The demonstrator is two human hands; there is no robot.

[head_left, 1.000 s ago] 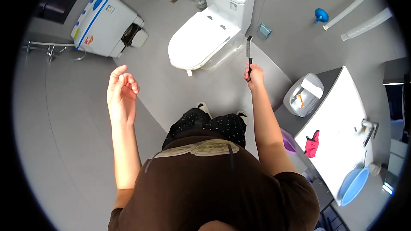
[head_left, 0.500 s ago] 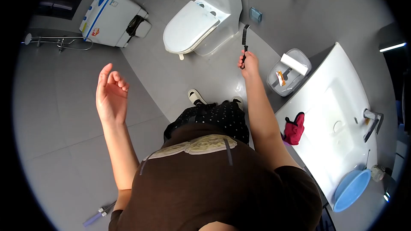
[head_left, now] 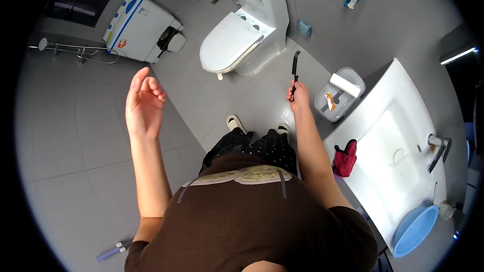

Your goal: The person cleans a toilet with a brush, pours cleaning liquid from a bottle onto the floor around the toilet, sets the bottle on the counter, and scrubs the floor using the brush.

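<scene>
My right hand (head_left: 299, 97) is closed round the handle of a narrow black brush (head_left: 295, 64), whose slim, bent head points up towards the floor near the toilet. To the right of that hand stands a translucent bin (head_left: 321, 102), with a white piece and an orange-and-white wrapper (head_left: 330, 102) lying on or in it. My left hand (head_left: 144, 107) is raised over the floor at the left, palm turned inward, its fingers loosely bent and apart. It holds nothing.
A white toilet (head_left: 229, 43) with its lid down is ahead. A white washbasin (head_left: 373, 181) runs along the right, with a tap (head_left: 439, 148), a dark red cloth item (head_left: 345, 158) on its edge and a blue basin (head_left: 414, 231). A white washing machine (head_left: 138, 27) stands at far left.
The view has shifted slightly, so the room appears lower. My right hand, still gripping the brush, has come a little nearer to my body. My left hand remains raised and empty.
</scene>
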